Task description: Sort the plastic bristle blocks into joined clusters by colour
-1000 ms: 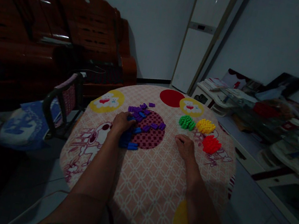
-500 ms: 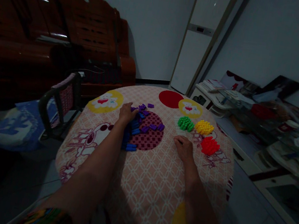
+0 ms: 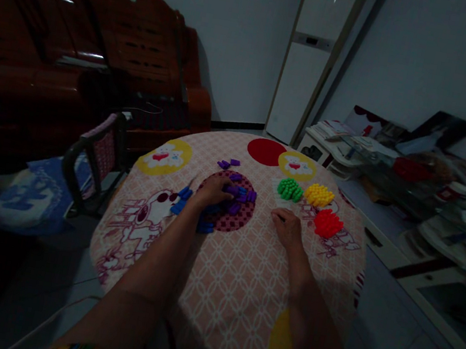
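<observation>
My left hand (image 3: 212, 191) reaches over the dark red patterned circle on the tablecloth, its thumb and fingers bent around small purple plastic pieces (image 3: 234, 207) at the circle's right side. A few blue ones lie mixed in among these. More blue plastic pieces (image 3: 184, 193) lie left of the hand, and others are partly hidden beneath the wrist. Two purple pieces (image 3: 229, 164) sit apart, beyond the circle. My right hand (image 3: 288, 226) rests on the cloth with curled fingers; whether anything is inside cannot be seen. Just beyond it is a cluster of green pieces (image 3: 290, 189).
A yellow cluster (image 3: 319, 195) and a red cluster (image 3: 328, 224) lie on the right of the round table (image 3: 233, 282). A small chair (image 3: 92, 160) stands at the table's left. Wooden seats (image 3: 134, 45) line the back wall; a cluttered cabinet (image 3: 405, 239) stands at right.
My left hand has moved right and slightly toward me, bringing purple and blue pieces together on the circle. Blue pieces now show left of the wrist. My right hand has stayed in place.
</observation>
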Demonstrator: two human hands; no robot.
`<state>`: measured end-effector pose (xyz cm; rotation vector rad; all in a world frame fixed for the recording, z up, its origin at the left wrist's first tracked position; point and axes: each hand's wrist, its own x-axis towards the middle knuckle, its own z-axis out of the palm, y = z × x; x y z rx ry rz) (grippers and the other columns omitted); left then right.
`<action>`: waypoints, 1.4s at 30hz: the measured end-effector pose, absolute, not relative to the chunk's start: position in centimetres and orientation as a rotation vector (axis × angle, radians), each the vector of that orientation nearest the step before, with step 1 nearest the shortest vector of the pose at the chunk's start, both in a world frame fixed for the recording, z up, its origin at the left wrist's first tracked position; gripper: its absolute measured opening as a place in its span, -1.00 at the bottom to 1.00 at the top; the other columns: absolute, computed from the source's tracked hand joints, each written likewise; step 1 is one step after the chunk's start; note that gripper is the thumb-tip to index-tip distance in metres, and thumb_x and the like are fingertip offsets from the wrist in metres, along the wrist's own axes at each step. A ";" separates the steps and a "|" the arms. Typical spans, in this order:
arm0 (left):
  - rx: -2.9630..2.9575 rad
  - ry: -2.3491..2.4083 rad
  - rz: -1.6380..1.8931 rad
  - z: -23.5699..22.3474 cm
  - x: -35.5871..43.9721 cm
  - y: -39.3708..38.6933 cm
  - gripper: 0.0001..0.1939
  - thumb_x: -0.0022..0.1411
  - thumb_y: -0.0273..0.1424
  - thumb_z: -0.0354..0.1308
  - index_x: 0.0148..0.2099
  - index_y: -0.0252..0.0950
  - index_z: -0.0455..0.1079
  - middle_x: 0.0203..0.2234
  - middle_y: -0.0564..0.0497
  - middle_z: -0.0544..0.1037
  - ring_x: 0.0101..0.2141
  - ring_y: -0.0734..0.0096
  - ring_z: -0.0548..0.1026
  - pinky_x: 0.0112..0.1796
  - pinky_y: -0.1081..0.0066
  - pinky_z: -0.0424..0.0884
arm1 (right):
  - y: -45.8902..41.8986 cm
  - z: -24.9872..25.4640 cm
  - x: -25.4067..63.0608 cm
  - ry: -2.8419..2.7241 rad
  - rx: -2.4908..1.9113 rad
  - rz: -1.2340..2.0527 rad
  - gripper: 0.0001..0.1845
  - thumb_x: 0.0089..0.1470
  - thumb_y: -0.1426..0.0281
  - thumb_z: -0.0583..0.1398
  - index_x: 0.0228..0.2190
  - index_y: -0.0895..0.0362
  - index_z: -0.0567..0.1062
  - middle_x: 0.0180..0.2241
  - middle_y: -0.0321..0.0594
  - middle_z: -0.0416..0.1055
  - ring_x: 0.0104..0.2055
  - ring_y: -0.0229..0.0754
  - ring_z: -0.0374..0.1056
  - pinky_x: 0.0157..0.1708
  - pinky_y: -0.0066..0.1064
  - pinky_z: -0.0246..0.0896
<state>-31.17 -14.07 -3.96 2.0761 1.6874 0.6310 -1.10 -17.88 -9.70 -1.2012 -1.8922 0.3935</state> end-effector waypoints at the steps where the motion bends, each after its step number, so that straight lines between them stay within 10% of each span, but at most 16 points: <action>1: 2.084 1.663 0.635 -3.8 -30.9 -14.5 -0.62 0.06 -0.34 0.34 -0.03 -0.26 0.60 -0.12 -0.04 0.66 -0.08 0.13 0.58 -0.01 0.26 0.44 | -17.9 -9.6 -1.1 -1.889 -1.211 0.397 -0.80 0.14 0.37 0.16 -0.40 0.07 0.60 -0.28 -0.14 0.59 -0.17 -0.07 0.48 -0.06 -0.25 0.34; 15: 1.690 1.105 1.054 -3.1 -24.4 -18.0 -0.72 0.15 -0.24 0.29 -0.15 -0.33 0.55 -0.24 -0.05 0.64 -0.20 0.25 0.58 -0.13 0.32 0.49 | -19.1 -8.1 -2.4 -1.674 -1.230 0.570 -0.77 0.08 0.23 0.21 -0.36 0.07 0.62 -0.27 -0.14 0.62 -0.20 -0.06 0.51 -0.10 -0.24 0.40; 20: 1.280 0.881 0.895 -4.4 -21.9 -19.0 -0.49 0.19 -0.02 0.29 -0.04 -0.36 0.48 -0.35 -0.05 0.60 -0.44 0.39 0.55 -0.45 0.43 0.48 | -19.8 -6.8 -3.2 -1.401 -1.168 0.930 -0.61 0.00 0.06 0.26 -0.29 0.10 0.62 -0.48 -0.25 0.54 -0.47 -0.14 0.44 -0.42 -0.32 0.40; 31: 1.071 0.866 0.869 -6.6 -20.5 -18.4 -0.56 0.17 -0.09 0.36 -0.15 -0.38 0.51 -0.43 -0.06 0.61 -0.43 0.40 0.58 -0.43 0.46 0.54 | -19.9 -6.5 -3.4 -1.291 -1.165 1.330 -0.53 -0.29 0.02 0.43 -0.47 0.11 0.49 -0.67 -0.33 0.44 -0.68 -0.29 0.30 -0.68 -0.50 0.19; 42: 1.115 0.943 1.002 -7.7 -20.5 -17.8 -0.56 -0.05 -0.48 0.45 -0.11 -0.33 0.41 -0.40 0.08 0.54 -0.51 0.51 0.52 -0.49 0.48 0.50 | -18.4 -7.7 0.4 -1.157 -1.400 0.544 -0.68 -0.06 0.08 0.26 -0.44 0.08 0.46 -0.51 -0.23 0.50 -0.45 -0.12 0.44 -0.43 -0.34 0.36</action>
